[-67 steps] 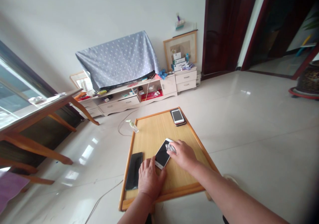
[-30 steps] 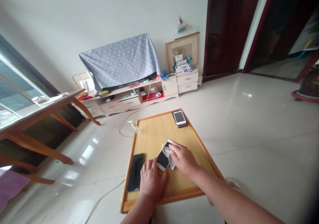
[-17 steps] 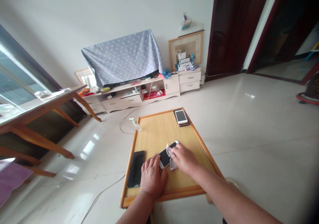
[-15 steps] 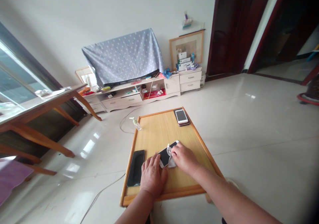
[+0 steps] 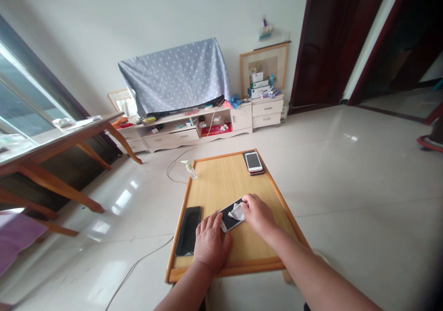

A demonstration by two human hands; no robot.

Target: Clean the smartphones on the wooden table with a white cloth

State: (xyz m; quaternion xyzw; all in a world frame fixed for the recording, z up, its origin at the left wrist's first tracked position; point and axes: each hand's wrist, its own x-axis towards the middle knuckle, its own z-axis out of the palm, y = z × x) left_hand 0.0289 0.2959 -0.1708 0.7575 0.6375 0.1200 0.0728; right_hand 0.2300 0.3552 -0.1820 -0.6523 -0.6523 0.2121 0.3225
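A white phone with a dark screen [image 5: 229, 219] lies on the low wooden table [image 5: 221, 182]. My left hand [image 5: 209, 242] rests flat on the table, fingers spread, pinning the phone's near end. My right hand [image 5: 258, 215] presses a small white wipe [image 5: 237, 212] onto the screen with its fingertips closed on it. A black phone [image 5: 188, 230] lies face up just left of my left hand. At the far right corner two stacked phones [image 5: 254, 162] sit, the top one white.
A small pump bottle [image 5: 190, 169] stands at the table's far left edge, with a cable on the tiled floor behind it. Beyond are a low white TV unit [image 5: 180, 133] with a cloth-covered screen, a wooden dining table [image 5: 51, 149] at left, and dark doors at right.
My right hand has rubbed the wipe back and forth over the white phone, and the phone has turned slightly. My left hand stayed on its near end. The view drifted a little.
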